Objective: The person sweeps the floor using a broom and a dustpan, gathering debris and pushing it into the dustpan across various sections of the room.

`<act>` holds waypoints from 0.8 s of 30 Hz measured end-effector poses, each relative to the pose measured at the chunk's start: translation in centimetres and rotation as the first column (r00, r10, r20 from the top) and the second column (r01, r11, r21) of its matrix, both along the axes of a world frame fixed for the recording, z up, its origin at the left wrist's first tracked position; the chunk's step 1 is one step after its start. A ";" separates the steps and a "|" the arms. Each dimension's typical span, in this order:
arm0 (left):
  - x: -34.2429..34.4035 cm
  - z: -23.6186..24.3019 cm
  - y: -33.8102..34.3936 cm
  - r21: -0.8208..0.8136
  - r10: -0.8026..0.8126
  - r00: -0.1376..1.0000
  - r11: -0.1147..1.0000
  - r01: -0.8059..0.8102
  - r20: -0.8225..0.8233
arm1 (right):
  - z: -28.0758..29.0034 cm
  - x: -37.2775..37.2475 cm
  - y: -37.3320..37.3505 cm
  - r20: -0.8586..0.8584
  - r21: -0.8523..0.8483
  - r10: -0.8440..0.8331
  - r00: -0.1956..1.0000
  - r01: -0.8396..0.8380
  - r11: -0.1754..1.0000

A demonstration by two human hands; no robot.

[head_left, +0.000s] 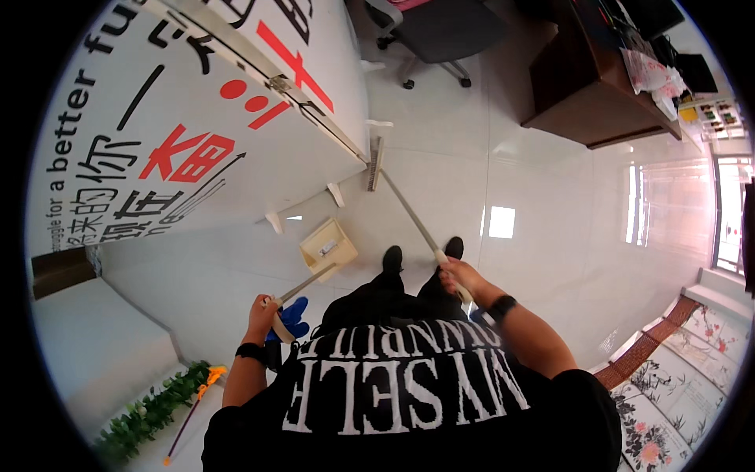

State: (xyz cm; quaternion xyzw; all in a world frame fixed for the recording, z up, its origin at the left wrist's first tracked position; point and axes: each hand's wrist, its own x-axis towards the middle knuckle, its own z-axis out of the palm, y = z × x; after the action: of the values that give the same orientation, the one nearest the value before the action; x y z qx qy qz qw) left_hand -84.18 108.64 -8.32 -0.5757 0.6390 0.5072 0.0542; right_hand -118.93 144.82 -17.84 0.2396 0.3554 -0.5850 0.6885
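My right hand (460, 277) grips the pale handle of a broom (409, 212); its brush head (375, 164) rests on the white tiled floor near the base of a wall panel. Gripping the long metal handle of a beige dustpan (328, 248), my left hand (263, 308) keeps the pan flat on the floor beside the wall, just left of my black shoes (392, 258). A beige strap and a blue glove (292, 318) hang by my left hand. Both wrists wear dark bands.
A white wall panel (181, 134) with large black and red lettering stands at left. An office chair (440, 35) and a dark wooden desk (586, 94) are farther ahead. A green garland (149, 413) and an orange-tipped stick (193, 413) lie at lower left. Painted panels (676, 385) line the right.
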 end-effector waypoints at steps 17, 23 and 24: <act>-10.6 1.4 3.9 0.008 -0.175 0.981 0.985 0.175 0.079 | -1.7 -1.9 23.7 -0.084 0.190 -0.396 0.914 0.405 0.894; -12.8 -0.2 4.0 0.077 -0.157 0.988 0.985 0.157 -0.014 | 1.0 -1.1 33.6 -0.158 0.335 -0.482 0.862 0.506 0.795; -13.3 -0.1 4.1 0.062 -0.174 0.985 0.983 0.175 -0.022 | 1.8 -1.0 33.9 -0.192 0.354 -0.484 0.854 0.520 0.777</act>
State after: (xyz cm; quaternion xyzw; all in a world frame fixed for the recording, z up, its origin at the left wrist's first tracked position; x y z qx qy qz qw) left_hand -97.52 112.78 -8.41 -0.5114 0.6709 0.5253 0.1113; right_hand -119.95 178.71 -16.08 0.4322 0.4192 -0.6738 0.4284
